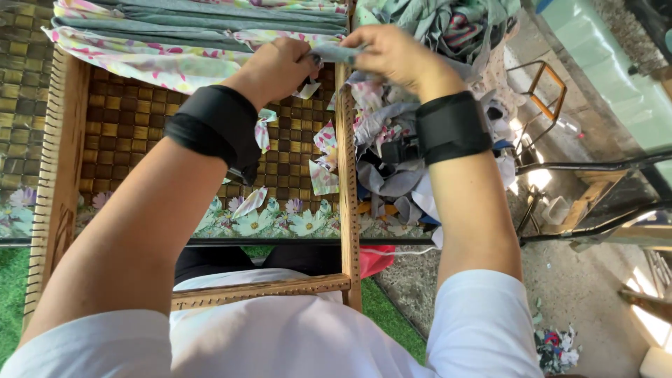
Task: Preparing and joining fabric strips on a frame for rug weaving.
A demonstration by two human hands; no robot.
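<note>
My left hand [276,66] and my right hand [395,56] meet over the right rail of a wooden peg loom frame [348,175]. Both pinch the same grey fabric strip [337,52], stretched short between the fingers. Each wrist wears a black band. Woven rows of grey and floral strips [175,42] fill the top of the frame. A few loose floral scraps [323,157] lie inside the frame on a brown woven mat [133,133].
A heap of fabric scraps [392,161] lies right of the frame, with more cloth [448,24] piled above. A metal wire stand [542,94] and black rods [595,168] are at right. Green turf [10,294] shows at lower left.
</note>
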